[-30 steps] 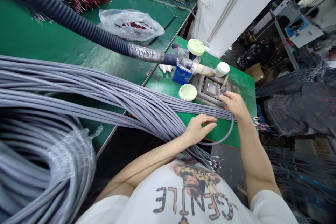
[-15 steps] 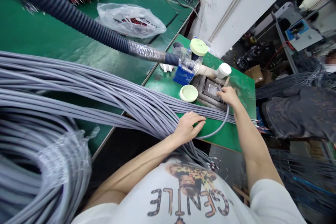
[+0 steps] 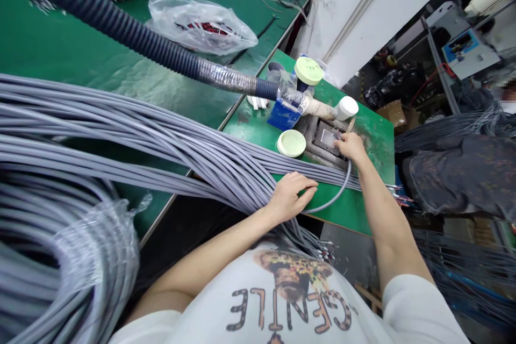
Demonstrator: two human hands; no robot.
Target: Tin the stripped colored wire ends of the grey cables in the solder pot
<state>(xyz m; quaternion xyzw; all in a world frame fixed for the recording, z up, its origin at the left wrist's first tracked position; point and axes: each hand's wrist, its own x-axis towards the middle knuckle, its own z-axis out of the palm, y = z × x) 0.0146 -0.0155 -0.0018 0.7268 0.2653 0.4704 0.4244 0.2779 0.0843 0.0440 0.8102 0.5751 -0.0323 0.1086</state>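
Observation:
My right hand (image 3: 351,146) is closed in a pinch round the end of a grey cable (image 3: 337,194). It holds that end over a small square metal pot (image 3: 327,138) with a shiny surface, like a solder pot. The fine wires at the tip are mostly hidden by the fingers. From there the cable curves down and back toward my left hand (image 3: 291,196). That hand lies over a thick bundle of grey cables (image 3: 226,166), its fingers curled down on them; the fingertips are partly hidden.
A ribbed black hose (image 3: 161,54) ends in a nozzle beside the pot. Around it stand a blue box (image 3: 284,114), a pale green lid (image 3: 291,143), a green-lidded jar (image 3: 308,70) and a white cup (image 3: 347,108). Coiled cable (image 3: 92,258) sits at left. Another person (image 3: 455,172) is at right.
The view has shifted slightly. Both hands stay almost where they were, the right still at the pot with the cable end.

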